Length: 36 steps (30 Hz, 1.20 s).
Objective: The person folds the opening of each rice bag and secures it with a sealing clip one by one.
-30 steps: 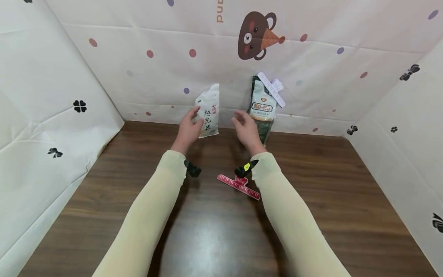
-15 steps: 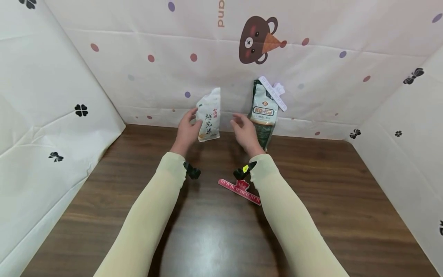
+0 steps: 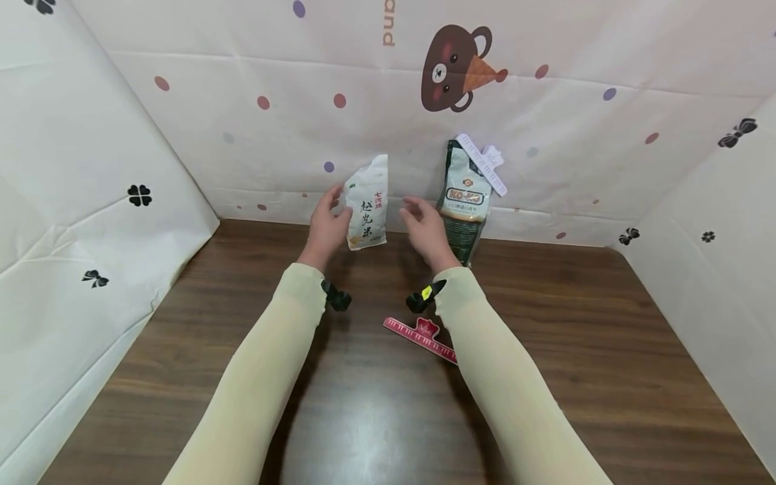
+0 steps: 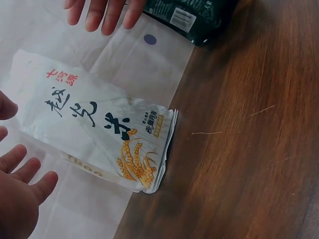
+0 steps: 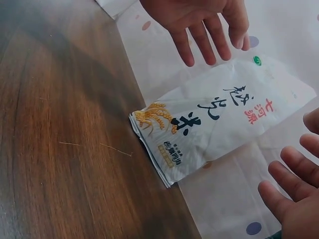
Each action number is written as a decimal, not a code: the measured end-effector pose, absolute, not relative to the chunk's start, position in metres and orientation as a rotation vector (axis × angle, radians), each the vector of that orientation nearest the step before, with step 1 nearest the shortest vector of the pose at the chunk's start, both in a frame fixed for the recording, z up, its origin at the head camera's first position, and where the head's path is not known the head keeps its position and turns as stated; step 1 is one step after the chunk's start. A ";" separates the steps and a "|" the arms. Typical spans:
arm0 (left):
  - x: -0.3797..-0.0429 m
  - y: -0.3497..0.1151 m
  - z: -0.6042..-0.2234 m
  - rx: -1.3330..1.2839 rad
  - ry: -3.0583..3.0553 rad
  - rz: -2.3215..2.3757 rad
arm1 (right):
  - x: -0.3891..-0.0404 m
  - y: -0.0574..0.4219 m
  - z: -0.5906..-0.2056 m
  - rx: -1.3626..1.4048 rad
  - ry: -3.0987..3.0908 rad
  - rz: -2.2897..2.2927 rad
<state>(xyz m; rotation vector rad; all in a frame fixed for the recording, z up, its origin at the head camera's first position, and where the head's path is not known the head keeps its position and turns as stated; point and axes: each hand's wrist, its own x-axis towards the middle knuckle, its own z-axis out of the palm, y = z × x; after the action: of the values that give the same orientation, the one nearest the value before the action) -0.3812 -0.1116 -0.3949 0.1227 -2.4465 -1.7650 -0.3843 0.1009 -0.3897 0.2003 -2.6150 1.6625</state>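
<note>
A white rice bag [image 3: 367, 205] with dark and red lettering stands upright against the back cloth. My left hand [image 3: 328, 228] is at its left side, fingers spread and relaxed; in the right wrist view the fingertips of this left hand [image 5: 199, 25] come close to the bag's edge. On the other side my right hand [image 3: 427, 231] hovers with loosely bent fingers and holds nothing. Both wrist views show a gap between the right hand [image 5: 299, 184] and the bag. Just behind the right hand leans a green and white KO-KO bag [image 3: 464, 202].
A white clip [image 3: 481, 165] sits across the top corner of the KO-KO bag. On the brown wooden table [image 3: 545, 323] lies a red clip [image 3: 421, 337], partly behind the right sleeve. Patterned cloth walls [image 3: 254, 148] border the table at the back and sides.
The view has shifted slightly. Both hands stay almost still on either side of the white rice bag, which keeps its place.
</note>
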 end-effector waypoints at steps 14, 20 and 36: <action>-0.389 -0.111 -0.396 0.073 -2.469 -1.715 | -0.398 0.088 -0.389 0.218 -2.642 1.652; -0.389 -0.110 -0.394 0.069 -2.487 -1.732 | -0.402 0.082 -0.392 0.227 -2.690 1.669; -0.390 -0.108 -0.397 0.079 -2.434 -1.775 | -0.405 0.080 -0.384 0.265 -2.644 1.775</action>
<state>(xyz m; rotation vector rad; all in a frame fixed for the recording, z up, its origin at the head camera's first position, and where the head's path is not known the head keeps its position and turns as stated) -0.3899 -0.1081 -0.3974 0.0792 -2.4343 -1.7753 -0.4045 0.0798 -0.3838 0.2651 -2.6443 1.7748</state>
